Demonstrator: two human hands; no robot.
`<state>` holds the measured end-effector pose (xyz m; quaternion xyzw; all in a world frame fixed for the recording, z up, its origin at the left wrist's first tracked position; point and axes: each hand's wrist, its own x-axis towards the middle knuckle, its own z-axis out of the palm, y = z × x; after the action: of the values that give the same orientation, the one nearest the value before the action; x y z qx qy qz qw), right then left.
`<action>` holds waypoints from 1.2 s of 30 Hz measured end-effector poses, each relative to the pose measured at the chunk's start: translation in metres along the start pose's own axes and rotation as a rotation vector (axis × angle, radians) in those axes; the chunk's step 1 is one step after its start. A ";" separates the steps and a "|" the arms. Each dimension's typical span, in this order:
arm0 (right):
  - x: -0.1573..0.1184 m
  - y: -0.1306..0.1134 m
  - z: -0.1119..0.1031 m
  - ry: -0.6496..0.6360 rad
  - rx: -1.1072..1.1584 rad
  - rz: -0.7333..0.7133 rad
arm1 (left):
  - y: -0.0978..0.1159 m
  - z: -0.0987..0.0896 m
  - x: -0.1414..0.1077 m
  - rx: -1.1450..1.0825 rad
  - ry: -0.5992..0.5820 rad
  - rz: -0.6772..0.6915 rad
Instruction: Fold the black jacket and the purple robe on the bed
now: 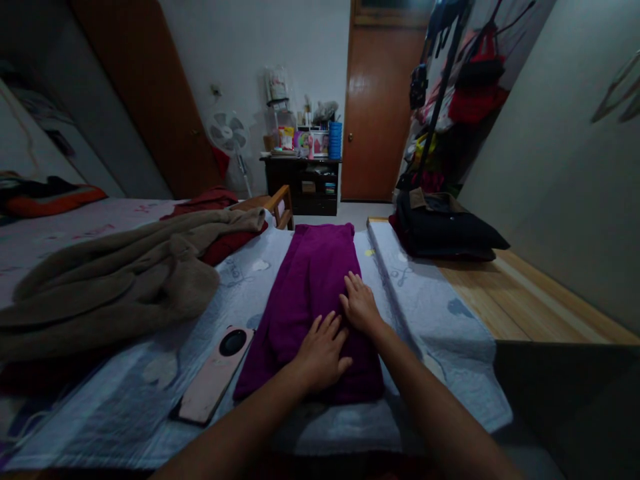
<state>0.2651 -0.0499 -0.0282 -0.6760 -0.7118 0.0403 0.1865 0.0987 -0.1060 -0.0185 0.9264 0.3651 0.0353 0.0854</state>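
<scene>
A folded purple garment (320, 260) lies lengthwise on a pale blue patterned cloth (200, 360); its exact kind I cannot tell. My left hand (323, 353) rests flat on the garment's near half, fingers spread. Farther up, at the right edge of the garment, my right hand (359, 303) lies with its fingers stretched over the fabric. Neither hand grips anything. Just left of the garment sits a pink phone (215, 380), back side up, with a round black camera ring.
A brown fleece garment (150, 280) is heaped at the left over dark red cloth. On the right, folded dark clothes (445, 227) are stacked on a wooden surface (480, 293). Farther back are a wooden chair (281, 207), a fan (229, 133) and a black cabinet (285, 180).
</scene>
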 end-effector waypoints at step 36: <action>0.131 0.055 0.039 -0.175 0.116 0.092 | -0.120 -0.042 0.206 0.087 0.110 -0.315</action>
<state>0.3023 0.0906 -0.0538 -0.6900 -0.6900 0.1488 0.1602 0.1635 0.1262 0.0018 0.8573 0.5109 0.0564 0.0295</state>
